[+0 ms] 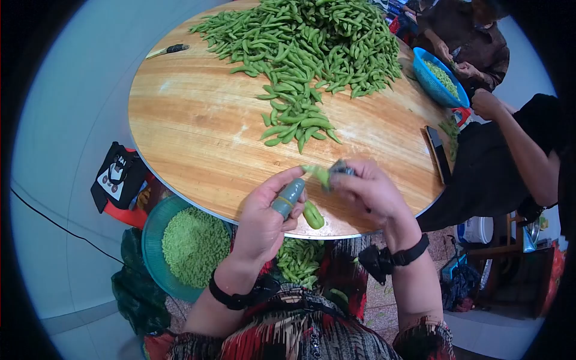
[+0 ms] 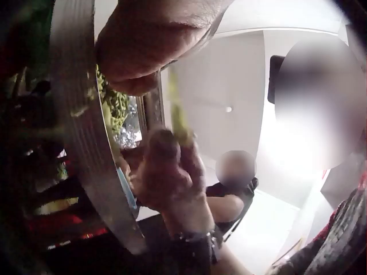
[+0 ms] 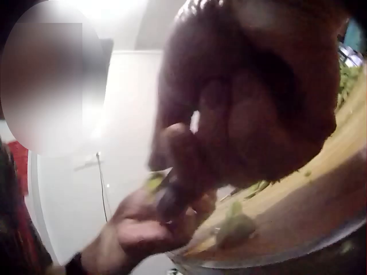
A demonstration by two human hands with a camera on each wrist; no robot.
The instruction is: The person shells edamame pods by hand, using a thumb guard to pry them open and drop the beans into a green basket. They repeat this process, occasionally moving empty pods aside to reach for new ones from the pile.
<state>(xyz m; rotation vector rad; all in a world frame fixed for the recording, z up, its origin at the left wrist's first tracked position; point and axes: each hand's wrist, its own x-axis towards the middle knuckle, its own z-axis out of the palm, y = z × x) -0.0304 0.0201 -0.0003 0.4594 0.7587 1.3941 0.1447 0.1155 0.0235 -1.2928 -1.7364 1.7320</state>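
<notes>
Between the two hands is a green soybean pod (image 1: 320,174), blurred by motion. My right hand (image 1: 375,189) pinches it between thumb and fingers, with a dark cover on a fingertip. My left hand (image 1: 261,213) is curled, its index fingertip and thumb at the pod's other end. A grey finger cot (image 1: 290,198) with a yellow band covers the left thumb. Just below the left fingers, near the table's front edge, lies another plump pod (image 1: 313,216). A large heap of soybean pods (image 1: 312,51) spreads from the back of the table toward the hands.
Below the round wooden table (image 1: 180,120), a teal basket (image 1: 155,240) holds shelled beans. Loose pods (image 1: 299,261) lie under the front edge. A blue basin (image 1: 427,78) of beans stands near two other people at the right. A phone (image 1: 440,155) and a small knife (image 1: 168,50) lie on the table.
</notes>
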